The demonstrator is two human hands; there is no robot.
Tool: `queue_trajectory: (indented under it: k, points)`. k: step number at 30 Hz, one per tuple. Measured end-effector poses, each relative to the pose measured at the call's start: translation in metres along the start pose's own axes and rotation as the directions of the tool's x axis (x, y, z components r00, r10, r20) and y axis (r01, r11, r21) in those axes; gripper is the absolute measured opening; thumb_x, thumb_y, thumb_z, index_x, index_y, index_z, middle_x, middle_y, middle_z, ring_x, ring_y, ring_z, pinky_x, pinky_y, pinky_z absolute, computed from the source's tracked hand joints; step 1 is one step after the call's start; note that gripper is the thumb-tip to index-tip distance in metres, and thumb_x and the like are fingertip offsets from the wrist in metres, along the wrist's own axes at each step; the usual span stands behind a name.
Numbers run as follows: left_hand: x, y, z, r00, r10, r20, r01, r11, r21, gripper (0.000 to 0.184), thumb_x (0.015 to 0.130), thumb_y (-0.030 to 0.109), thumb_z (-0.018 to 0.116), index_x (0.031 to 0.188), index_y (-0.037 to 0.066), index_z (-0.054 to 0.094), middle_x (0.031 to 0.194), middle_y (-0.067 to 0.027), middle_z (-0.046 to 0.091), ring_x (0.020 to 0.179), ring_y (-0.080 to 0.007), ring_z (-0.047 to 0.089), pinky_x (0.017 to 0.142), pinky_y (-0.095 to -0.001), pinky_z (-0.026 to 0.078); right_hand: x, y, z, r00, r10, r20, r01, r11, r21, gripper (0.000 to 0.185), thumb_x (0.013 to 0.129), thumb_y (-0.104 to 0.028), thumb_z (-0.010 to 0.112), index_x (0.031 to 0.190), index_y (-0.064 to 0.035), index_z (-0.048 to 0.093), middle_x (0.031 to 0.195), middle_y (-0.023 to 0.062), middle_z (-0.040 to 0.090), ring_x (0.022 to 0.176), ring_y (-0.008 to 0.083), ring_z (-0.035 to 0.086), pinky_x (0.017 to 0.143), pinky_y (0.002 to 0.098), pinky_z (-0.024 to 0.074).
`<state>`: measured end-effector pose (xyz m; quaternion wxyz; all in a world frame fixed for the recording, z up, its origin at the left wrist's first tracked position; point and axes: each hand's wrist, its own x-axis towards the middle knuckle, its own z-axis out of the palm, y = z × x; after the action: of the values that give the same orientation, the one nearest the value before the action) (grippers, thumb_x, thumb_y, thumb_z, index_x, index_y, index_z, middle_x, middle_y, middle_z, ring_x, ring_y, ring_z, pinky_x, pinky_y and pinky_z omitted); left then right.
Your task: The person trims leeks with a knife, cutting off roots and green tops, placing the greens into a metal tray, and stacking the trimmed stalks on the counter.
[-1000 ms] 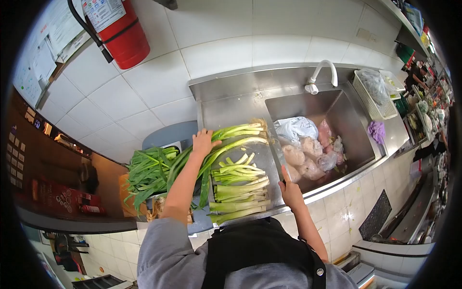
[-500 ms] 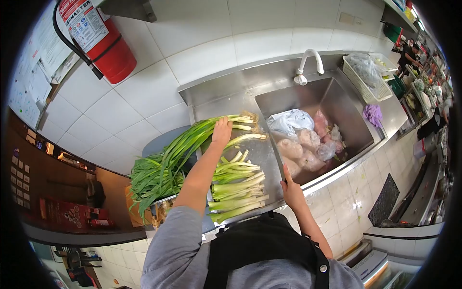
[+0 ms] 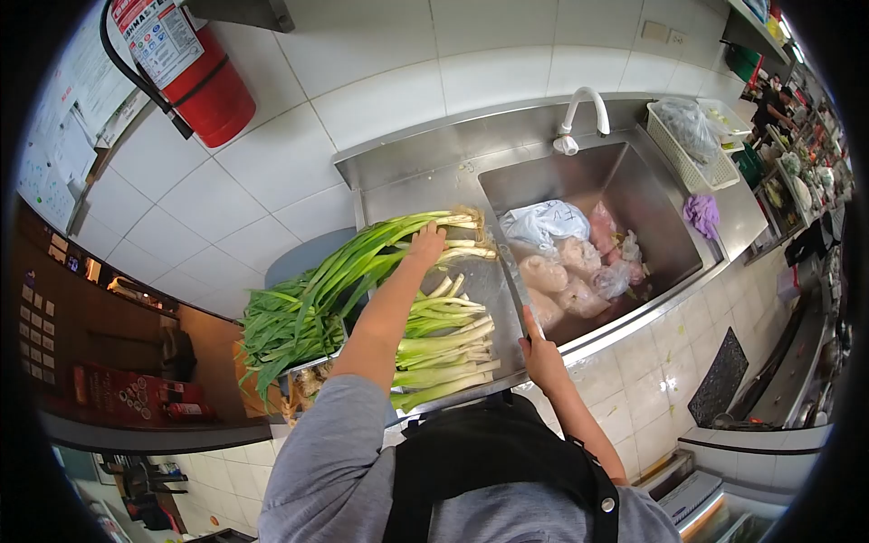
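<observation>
On the steel counter, my left hand [image 3: 428, 242] rests on long green leeks [image 3: 362, 249], near their white root ends, with its fingers curled round the stalks. Their leaves trail left onto a heap of greens [image 3: 290, 330]. Cut pale stalks [image 3: 448, 348] lie in a row below that hand. A knife [image 3: 517, 282] is in my right hand [image 3: 543, 360], its blade pointing up along the left edge of the sink, close to the root ends. The index finger of that hand lies stretched along the knife.
The sink [image 3: 625, 172] holds several plastic bags [image 3: 575, 262] under a white faucet [image 3: 579, 118]. A basket [image 3: 683, 149] and a purple cloth [image 3: 701, 215] sit to its right. A fire extinguisher [image 3: 204, 86] hangs at the upper left. Another person [image 3: 772, 109] stands far right.
My left hand has moved right along the leeks toward their roots, and more stalks now lie under it. The view has shifted. My right hand still holds the knife beside the sink.
</observation>
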<state>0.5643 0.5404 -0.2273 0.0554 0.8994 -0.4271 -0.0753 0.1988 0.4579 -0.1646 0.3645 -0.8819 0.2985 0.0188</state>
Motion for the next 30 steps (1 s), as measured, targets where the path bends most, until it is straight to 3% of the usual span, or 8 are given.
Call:
queue_trajectory:
  k: [5,7,12,14,19,21,24,30]
  points:
    - [0.004,0.025,0.000,0.994,-0.094,-0.064,0.087,0.991,-0.098,0.030,0.095,0.029,0.058,0.117,0.008,0.056,0.128,-0.0164,0.051,0.122,-0.0357,0.050,0.097,-0.0566,0.042,0.000,-0.005,0.001,1.000,0.002,0.012,-0.002,1.000,-0.028,0.073,0.097,-0.018,0.054,0.157,-0.0285,0.014,0.080,0.0326,0.065,0.078,0.0508,0.064,0.071,0.0573,0.0481]
    - [0.002,0.037,0.003,0.997,-0.047,-0.060,0.038,0.988,-0.148,0.023,0.096,0.028,0.056,0.111,0.010,0.056,0.119,-0.0147,0.055,0.118,-0.0375,0.052,0.096,-0.0590,0.039,0.000,-0.004,0.005,1.000,-0.019,0.004,0.019,0.999,-0.035,0.073,0.097,-0.019,0.053,0.157,-0.0292,0.014,0.078,0.0309,0.065,0.076,0.0493,0.065,0.071,0.0560,0.0493]
    - [-0.020,0.033,0.015,0.992,-0.006,-0.129,-0.027,0.968,-0.250,0.035,0.096,0.027,0.058,0.129,0.017,0.060,0.113,-0.0125,0.055,0.108,-0.0327,0.054,0.094,-0.0470,0.045,0.002,-0.004,-0.003,0.999,0.023,0.031,-0.026,0.996,0.087,0.073,0.097,-0.020,0.054,0.157,-0.0293,0.014,0.087,0.0331,0.065,0.082,0.0501,0.065,0.074,0.0542,0.0494]
    - [-0.035,0.030,0.019,0.954,0.098,-0.285,-0.173,0.952,-0.251,0.042,0.094,0.029,0.061,0.135,0.023,0.059,0.111,-0.0097,0.053,0.106,-0.0294,0.053,0.091,-0.0442,0.046,0.001,-0.003,-0.003,1.000,0.012,0.018,-0.014,0.996,0.090,0.072,0.097,-0.020,0.054,0.157,-0.0296,0.015,0.089,0.0334,0.065,0.084,0.0501,0.064,0.075,0.0538,0.0493]
    - [-0.044,0.042,0.014,0.959,0.051,-0.279,-0.101,0.981,-0.169,0.044,0.090,0.030,0.065,0.133,0.023,0.062,0.107,-0.0094,0.052,0.102,-0.0281,0.053,0.089,-0.0421,0.047,-0.014,-0.017,-0.005,1.000,-0.012,-0.008,0.013,0.996,0.086,0.071,0.097,-0.013,0.054,0.157,-0.0290,0.018,0.093,0.0362,0.064,0.089,0.0513,0.064,0.076,0.0533,0.0492]
    - [-0.044,0.044,0.015,0.950,0.027,-0.310,-0.081,0.983,-0.162,0.043,0.089,0.029,0.067,0.131,0.021,0.064,0.105,-0.0099,0.052,0.100,-0.0280,0.053,0.088,-0.0416,0.047,-0.018,-0.022,-0.006,0.998,0.049,0.034,-0.049,0.999,0.001,0.070,0.098,-0.012,0.053,0.157,-0.0288,0.019,0.091,0.0349,0.065,0.087,0.0505,0.064,0.074,0.0525,0.0493]
    - [-0.043,0.044,0.018,0.948,0.008,-0.318,-0.065,0.983,-0.171,0.042,0.088,0.029,0.067,0.129,0.021,0.065,0.104,-0.0095,0.053,0.100,-0.0279,0.053,0.088,-0.0416,0.047,-0.023,-0.022,-0.009,0.998,0.005,-0.068,0.000,0.998,0.068,0.070,0.098,-0.017,0.052,0.156,-0.0325,0.017,0.084,0.0323,0.065,0.079,0.0487,0.065,0.070,0.0552,0.0474]
    - [-0.045,0.048,0.013,0.936,-0.042,-0.350,-0.024,0.983,-0.182,0.042,0.085,0.031,0.070,0.125,0.020,0.068,0.101,-0.0090,0.053,0.101,-0.0284,0.053,0.086,-0.0428,0.046,-0.008,-0.030,-0.004,0.999,-0.033,-0.001,0.033,0.999,-0.033,0.067,0.099,-0.017,0.052,0.156,-0.0303,0.020,0.081,0.0320,0.064,0.076,0.0493,0.064,0.068,0.0554,0.0480]
